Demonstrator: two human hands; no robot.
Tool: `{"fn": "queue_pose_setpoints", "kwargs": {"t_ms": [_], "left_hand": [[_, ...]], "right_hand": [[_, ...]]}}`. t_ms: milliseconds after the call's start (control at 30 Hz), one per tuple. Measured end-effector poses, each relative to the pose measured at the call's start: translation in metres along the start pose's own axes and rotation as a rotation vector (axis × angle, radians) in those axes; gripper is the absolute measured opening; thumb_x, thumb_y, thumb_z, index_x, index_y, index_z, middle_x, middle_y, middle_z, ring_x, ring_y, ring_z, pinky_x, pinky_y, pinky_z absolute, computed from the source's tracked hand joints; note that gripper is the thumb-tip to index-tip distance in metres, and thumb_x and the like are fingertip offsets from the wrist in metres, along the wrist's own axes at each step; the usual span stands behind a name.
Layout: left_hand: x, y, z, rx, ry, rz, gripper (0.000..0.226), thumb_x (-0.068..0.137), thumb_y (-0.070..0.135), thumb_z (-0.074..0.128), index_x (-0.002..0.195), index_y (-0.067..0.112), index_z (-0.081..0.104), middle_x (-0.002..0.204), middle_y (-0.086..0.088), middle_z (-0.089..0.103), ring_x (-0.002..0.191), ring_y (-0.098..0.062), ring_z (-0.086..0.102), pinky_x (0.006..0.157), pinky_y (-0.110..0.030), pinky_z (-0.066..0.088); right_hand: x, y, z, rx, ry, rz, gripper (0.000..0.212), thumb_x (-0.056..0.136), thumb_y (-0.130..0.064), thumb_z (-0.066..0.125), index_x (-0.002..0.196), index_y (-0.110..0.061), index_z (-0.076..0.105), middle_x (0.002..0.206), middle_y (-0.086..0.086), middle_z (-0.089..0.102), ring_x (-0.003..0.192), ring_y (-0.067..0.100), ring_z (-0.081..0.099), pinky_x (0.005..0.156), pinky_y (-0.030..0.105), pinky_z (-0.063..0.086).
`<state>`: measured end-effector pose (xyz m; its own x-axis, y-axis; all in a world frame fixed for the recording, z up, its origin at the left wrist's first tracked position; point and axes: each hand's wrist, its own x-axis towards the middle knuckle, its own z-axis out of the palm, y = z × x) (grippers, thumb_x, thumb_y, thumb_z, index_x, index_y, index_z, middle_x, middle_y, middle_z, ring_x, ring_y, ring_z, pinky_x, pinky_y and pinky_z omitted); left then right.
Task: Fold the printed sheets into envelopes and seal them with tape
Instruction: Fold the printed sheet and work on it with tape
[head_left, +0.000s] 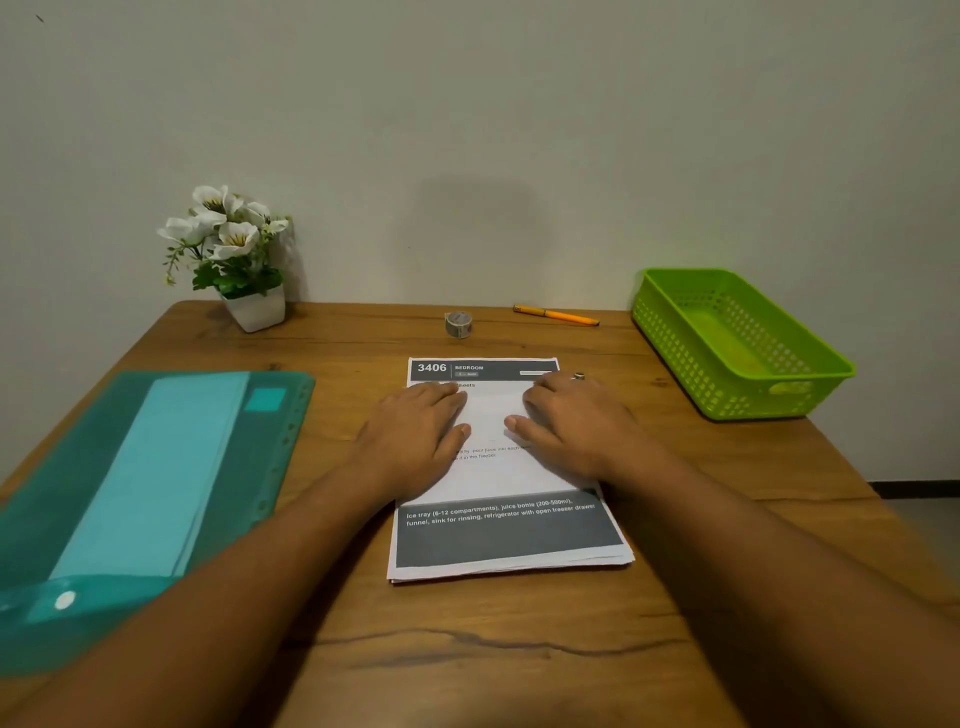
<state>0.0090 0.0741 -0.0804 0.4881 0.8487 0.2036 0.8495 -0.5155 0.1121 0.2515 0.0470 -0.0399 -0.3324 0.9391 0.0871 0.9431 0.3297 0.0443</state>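
Wood-grain table (519, 649), head view; one stack of printed sheets (506, 535) at centre, flat, sheet count unreadable; left hand (415, 436) and right hand (576, 426) press flat on it, fingers straight, gripping nothing, hiding mid-page text; one tape roll (458, 324) at 12 o'clock; perforated green basket (675, 353) at 2; translucent teal folder (104, 467) at 9, edge cut off.

A single wide-angle view from the person's head looks forward and down, close over the surface (493, 649). The left hand (415, 441) and right hand (576, 431) sit mid-frame, reaching in from the bottom edge, with the wall (467, 130) rising beyond them.
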Motion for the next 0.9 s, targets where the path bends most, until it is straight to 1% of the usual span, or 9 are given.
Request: {"fn": "queue_pose_setpoints", "kwargs": {"t_ms": [100,167,233,367,467,567,633,767,900], "left_hand": [[0.000,0.001,-0.001,-0.032,-0.064,-0.013,0.060,0.105,0.048,0.025,0.159,0.024,0.033,0.166,0.003,0.030,0.153,-0.018,0.024,0.125,-0.043,0.020],[0.000,0.001,-0.001,-0.031,-0.110,-0.012,0.057,0.108,0.043,0.022,0.162,0.024,0.024,0.169,0.004,0.019,0.156,-0.017,0.013,0.127,-0.042,0.012],[-0.001,0.000,-0.002,-0.020,-0.162,-0.017,0.057,0.110,0.043,0.020,0.163,0.025,0.014,0.171,0.005,0.009,0.158,-0.016,0.003,0.127,-0.043,0.005],[-0.001,-0.008,-0.004,0.051,-0.260,-0.053,0.068,0.106,0.057,0.012,0.164,0.024,0.000,0.171,0.003,-0.005,0.157,-0.018,-0.008,0.127,-0.045,-0.002],[-0.004,-0.015,-0.008,0.079,-0.312,-0.126,0.076,0.103,0.063,0.011,0.163,0.019,-0.004,0.171,-0.001,-0.007,0.157,-0.022,-0.008,0.127,-0.050,0.000],[-0.003,-0.010,-0.010,0.160,-0.321,-0.226,0.083,0.101,0.066,0.008,0.163,0.012,-0.003,0.171,-0.008,-0.004,0.157,-0.027,-0.007,0.126,-0.055,-0.001],[0.001,0.003,-0.008,0.197,-0.299,-0.217,0.080,0.102,0.063,0.007,0.163,0.010,-0.002,0.171,-0.010,-0.004,0.157,-0.029,-0.009,0.125,-0.056,-0.003],[0.009,0.015,-0.004,0.077,-0.337,-0.040,0.065,0.105,0.057,0.008,0.162,0.031,-0.009,0.170,0.001,-0.015,0.156,-0.023,-0.017,0.125,-0.056,-0.005],[0.005,-0.016,-0.005,0.083,-0.335,-0.066,0.064,0.104,0.060,0.009,0.161,0.037,-0.008,0.170,0.004,-0.014,0.157,-0.021,-0.013,0.126,-0.053,-0.005]], "right_hand": [[0.013,-0.033,0.016,0.169,-0.007,-0.015,0.048,0.108,-0.046,0.033,0.134,-0.013,0.056,0.147,0.012,0.054,0.134,0.028,0.048,0.111,0.042,0.036],[0.018,-0.051,0.027,0.262,-0.053,0.013,0.055,0.110,-0.040,0.033,0.155,-0.008,0.038,0.165,0.015,0.032,0.154,0.029,0.025,0.126,0.043,0.020],[0.018,-0.055,0.034,0.273,-0.072,0.028,0.065,0.111,-0.045,0.027,0.163,-0.008,0.021,0.172,0.012,0.016,0.160,0.027,0.009,0.129,0.044,0.008],[0.011,-0.027,0.038,0.206,-0.172,0.094,0.083,0.105,-0.065,0.017,0.166,-0.011,0.001,0.174,0.007,-0.003,0.160,0.023,-0.006,0.129,0.047,-0.002],[0.003,-0.004,0.038,0.166,-0.184,0.181,0.089,0.101,-0.071,0.014,0.166,-0.012,-0.001,0.174,0.007,-0.004,0.160,0.023,-0.007,0.129,0.049,-0.004],[0.000,0.000,0.042,0.156,-0.165,0.184,0.090,0.101,-0.072,0.013,0.166,-0.011,0.001,0.174,0.007,-0.002,0.160,0.024,-0.006,0.128,0.050,-0.004],[0.001,0.000,0.043,0.153,-0.155,0.187,0.089,0.101,-0.072,0.013,0.166,-0.011,0.002,0.174,0.007,-0.001,0.160,0.024,-0.006,0.129,0.050,-0.003],[0.002,0.000,0.044,0.154,-0.143,0.196,0.089,0.101,-0.072,0.013,0.166,-0.013,0.002,0.174,0.006,-0.001,0.160,0.023,-0.005,0.129,0.049,-0.002],[0.001,0.000,0.043,0.161,-0.136,0.185,0.089,0.101,-0.072,0.015,0.166,-0.013,0.004,0.174,0.006,0.000,0.160,0.023,-0.004,0.129,0.049,-0.002]]}}
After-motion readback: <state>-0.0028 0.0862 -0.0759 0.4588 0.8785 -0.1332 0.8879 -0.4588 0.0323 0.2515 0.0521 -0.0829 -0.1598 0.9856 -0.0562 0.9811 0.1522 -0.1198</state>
